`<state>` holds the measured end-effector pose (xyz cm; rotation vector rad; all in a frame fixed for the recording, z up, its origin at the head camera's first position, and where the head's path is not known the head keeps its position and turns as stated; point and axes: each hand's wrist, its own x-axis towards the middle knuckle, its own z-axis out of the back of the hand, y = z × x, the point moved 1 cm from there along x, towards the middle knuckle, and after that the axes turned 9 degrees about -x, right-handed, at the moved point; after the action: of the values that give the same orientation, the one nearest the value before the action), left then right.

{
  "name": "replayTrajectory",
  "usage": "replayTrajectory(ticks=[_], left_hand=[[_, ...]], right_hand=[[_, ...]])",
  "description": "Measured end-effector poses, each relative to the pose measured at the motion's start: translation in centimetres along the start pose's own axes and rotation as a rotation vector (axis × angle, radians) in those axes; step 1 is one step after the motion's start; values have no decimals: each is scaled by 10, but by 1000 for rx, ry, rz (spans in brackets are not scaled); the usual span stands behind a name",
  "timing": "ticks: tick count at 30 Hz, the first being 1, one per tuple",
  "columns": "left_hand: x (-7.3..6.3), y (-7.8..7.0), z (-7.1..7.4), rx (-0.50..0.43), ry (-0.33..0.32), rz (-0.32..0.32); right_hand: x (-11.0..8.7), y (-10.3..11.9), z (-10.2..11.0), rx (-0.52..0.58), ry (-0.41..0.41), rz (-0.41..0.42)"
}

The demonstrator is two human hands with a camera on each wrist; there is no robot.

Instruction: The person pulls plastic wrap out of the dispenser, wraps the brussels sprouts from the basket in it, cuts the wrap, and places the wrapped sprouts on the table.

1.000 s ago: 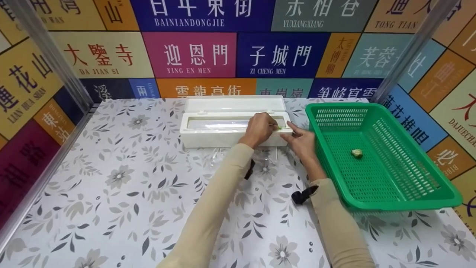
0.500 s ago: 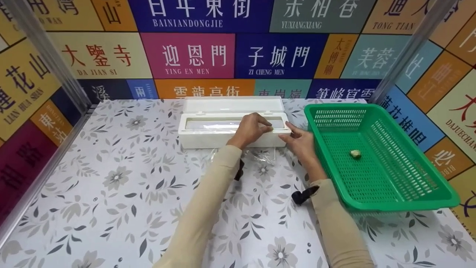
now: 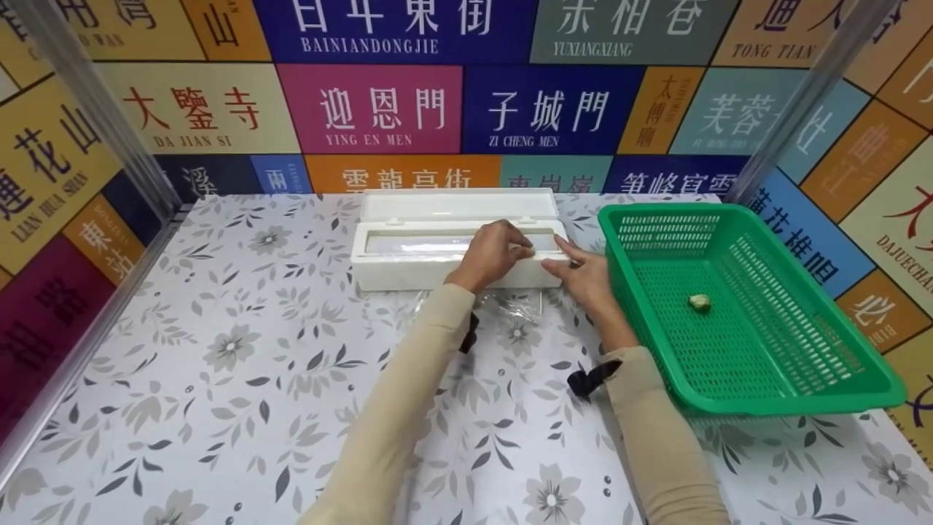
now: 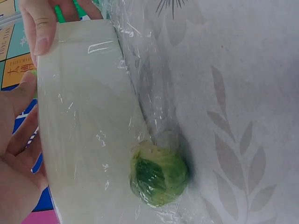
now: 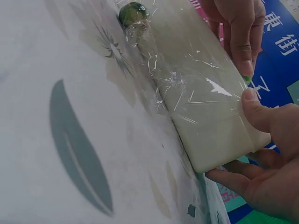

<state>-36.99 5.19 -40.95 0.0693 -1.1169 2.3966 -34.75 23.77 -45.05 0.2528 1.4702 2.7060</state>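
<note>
Head view: bright, even light, fairly sharp; white box (image 3: 408,275) low-contrast, film (image 3: 519,306) glinting just in front of it. Wrist views: dimmer, greyer, soft, hazy. Film over the box throws white flecks in both, biggest glare streak in the right wrist. Left wrist: soft dark shadow on the surface (image 4: 261,70) along the box, by the sprout (image 4: 159,177).

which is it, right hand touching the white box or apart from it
Touching. The right wrist view shows it: the right hand has its thumb on the long edge of the white box and a finger against its end corner.
</note>
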Motion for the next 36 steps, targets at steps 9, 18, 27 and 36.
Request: replayTrajectory(ticks=[9,18,27,36], left_hand=[[-10,6,12,68,-10,-32],[-28,29,53,61,3,-5],[-49,47,76,103,-8,-30],[-70,70,104,82,-66,15]], right_hand=[[-1,0,0,-40,-43,-5],[1,-1,2,-39,-23,-53],[-4,-1,-1,-27,-34,-79],[-3,2,-1,-25,-33,-95]])
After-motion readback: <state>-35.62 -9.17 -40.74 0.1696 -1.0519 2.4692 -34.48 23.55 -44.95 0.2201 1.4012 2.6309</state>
